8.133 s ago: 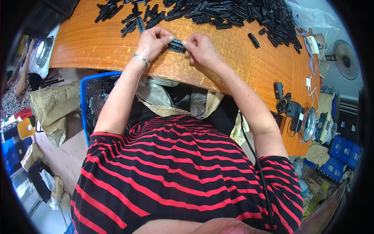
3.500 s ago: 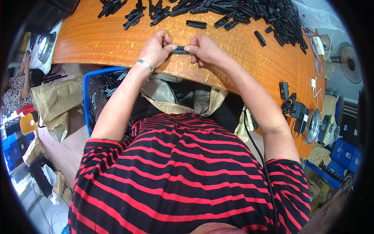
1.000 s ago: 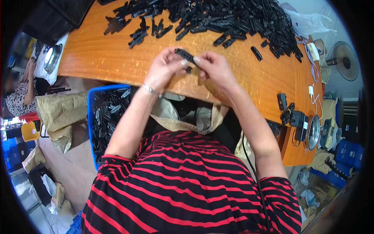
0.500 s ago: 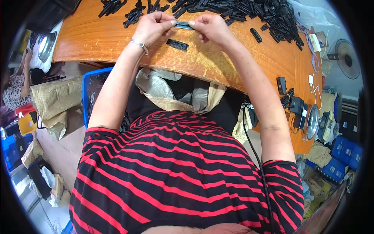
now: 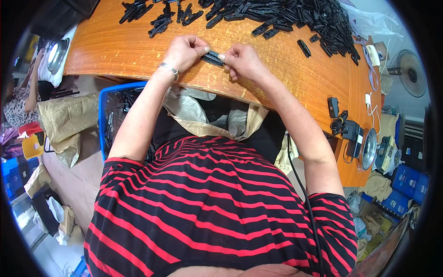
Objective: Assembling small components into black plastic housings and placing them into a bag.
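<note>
Between my hands is a narrow black plastic piece, slotted along its length. My left hand pinches its left end with thumb and fingers, and my right hand pinches the right end. Just under it, near the table's front edge, lies another black plastic piece, partly covered by the held one. Whether the two touch, I cannot tell. A big heap of similar black pieces spreads across the back of the wooden table, with smaller clusters at the back left.
Below the table edge, an open pale sack lies at my lap. A blue bin of black parts stands at left. Chargers with cables sit at the table's right, beside a fan. Another person is at far left.
Both hands have come down toward me with the held piece, from beyond the lying piece to right over it. The held piece now slants down to the right.
</note>
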A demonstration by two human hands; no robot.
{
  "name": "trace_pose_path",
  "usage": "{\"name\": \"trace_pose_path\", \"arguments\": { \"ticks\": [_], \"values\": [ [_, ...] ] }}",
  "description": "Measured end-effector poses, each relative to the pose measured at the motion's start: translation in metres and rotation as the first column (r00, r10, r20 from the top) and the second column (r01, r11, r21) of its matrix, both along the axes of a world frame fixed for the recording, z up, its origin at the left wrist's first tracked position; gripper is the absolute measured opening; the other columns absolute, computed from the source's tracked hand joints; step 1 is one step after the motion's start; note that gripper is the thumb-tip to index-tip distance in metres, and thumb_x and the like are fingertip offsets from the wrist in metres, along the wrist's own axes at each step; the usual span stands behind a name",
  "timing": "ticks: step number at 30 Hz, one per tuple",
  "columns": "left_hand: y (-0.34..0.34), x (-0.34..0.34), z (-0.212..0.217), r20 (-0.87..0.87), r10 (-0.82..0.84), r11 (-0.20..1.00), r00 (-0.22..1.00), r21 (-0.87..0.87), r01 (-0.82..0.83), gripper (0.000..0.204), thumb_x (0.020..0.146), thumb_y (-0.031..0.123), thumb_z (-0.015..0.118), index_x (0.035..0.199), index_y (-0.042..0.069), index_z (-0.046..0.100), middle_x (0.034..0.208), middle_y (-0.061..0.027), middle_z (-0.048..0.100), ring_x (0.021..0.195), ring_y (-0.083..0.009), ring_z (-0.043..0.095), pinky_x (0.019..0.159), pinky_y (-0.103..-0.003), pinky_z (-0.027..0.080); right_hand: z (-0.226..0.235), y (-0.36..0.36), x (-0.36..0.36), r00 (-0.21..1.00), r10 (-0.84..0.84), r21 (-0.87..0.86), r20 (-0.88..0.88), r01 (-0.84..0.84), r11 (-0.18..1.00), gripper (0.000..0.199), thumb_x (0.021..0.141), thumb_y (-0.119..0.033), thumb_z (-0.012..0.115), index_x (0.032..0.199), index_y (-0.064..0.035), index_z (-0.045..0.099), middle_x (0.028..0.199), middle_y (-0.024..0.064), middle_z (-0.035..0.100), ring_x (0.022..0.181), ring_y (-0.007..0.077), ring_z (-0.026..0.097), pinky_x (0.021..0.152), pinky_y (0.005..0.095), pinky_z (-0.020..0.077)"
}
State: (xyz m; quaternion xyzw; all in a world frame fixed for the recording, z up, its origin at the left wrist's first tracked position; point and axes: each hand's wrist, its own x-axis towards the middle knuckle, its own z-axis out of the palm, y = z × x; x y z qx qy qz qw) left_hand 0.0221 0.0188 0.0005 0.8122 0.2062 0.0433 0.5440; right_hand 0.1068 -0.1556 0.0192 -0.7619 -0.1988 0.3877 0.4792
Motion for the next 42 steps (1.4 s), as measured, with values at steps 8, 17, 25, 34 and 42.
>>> {"name": "trace_pose_path", "arguments": {
  "ticks": [8,17,25,34,42],
  "values": [
    [0.001,-0.001,-0.016,0.004,0.051,0.998,0.999,-0.021,-0.051,0.014,0.080,0.015,0.073,0.085,0.002,0.068,0.071,-0.0016,0.063,0.064,-0.0086,0.054,0.060,-0.026,0.046,-0.005,0.007,-0.001,0.997,-0.040,0.003,0.058,0.040,0.999,0.020,0.088,-0.012,0.064,0.081,0.0022,0.052,0.059,0.0036,0.054,0.042,0.0102,0.048,0.037,0.0264,0.0400],
    [0.005,0.006,-0.015,-0.098,-0.021,0.997,0.995,0.067,0.028,0.013,0.081,0.014,0.072,0.082,0.003,0.064,0.069,-0.0027,0.061,0.063,-0.0101,0.054,0.061,-0.027,0.046,0.005,0.016,0.011,0.998,0.013,-0.144,-0.068,-0.023,0.989,0.021,0.088,-0.013,0.064,0.082,0.0006,0.049,0.059,0.0055,0.054,0.040,0.0110,0.046,0.035,0.0272,0.0391],
    [-0.005,-0.001,-0.014,0.000,-0.002,0.982,1.000,0.189,0.002,0.011,0.082,0.014,0.069,0.085,0.005,0.064,0.074,-0.0055,0.064,0.068,-0.0130,0.057,0.066,-0.029,0.047,-0.017,0.008,0.002,0.982,0.019,-0.071,0.189,-0.006,0.997,0.018,0.089,-0.012,0.063,0.084,-0.0027,0.049,0.057,0.0042,0.057,0.041,0.0107,0.052,0.036,0.0260,0.0392],
    [0.003,-0.021,-0.003,0.074,-0.070,0.998,0.995,0.011,0.070,0.016,0.087,0.016,0.066,0.094,0.001,0.064,0.076,0.0001,0.061,0.067,-0.0069,0.053,0.061,-0.024,0.045,-0.037,-0.052,-0.074,0.667,0.216,-0.035,0.713,-0.274,0.961,0.025,0.080,-0.026,0.069,0.087,-0.0068,0.054,0.072,0.0150,0.061,0.070,0.0347,0.061,0.060,0.0423,0.0473],
    [0.019,0.050,-0.015,0.174,0.103,0.835,0.979,0.520,-0.180,0.031,0.083,0.025,0.067,0.103,0.001,0.064,0.089,-0.0130,0.066,0.080,-0.0244,0.064,0.073,-0.034,0.050,-0.017,-0.044,-0.046,0.592,0.232,-0.037,0.772,-0.323,0.946,0.017,0.083,-0.023,0.065,0.083,-0.0077,0.058,0.076,0.0131,0.062,0.070,0.0326,0.062,0.060,0.0407,0.0494]
  ]
}}
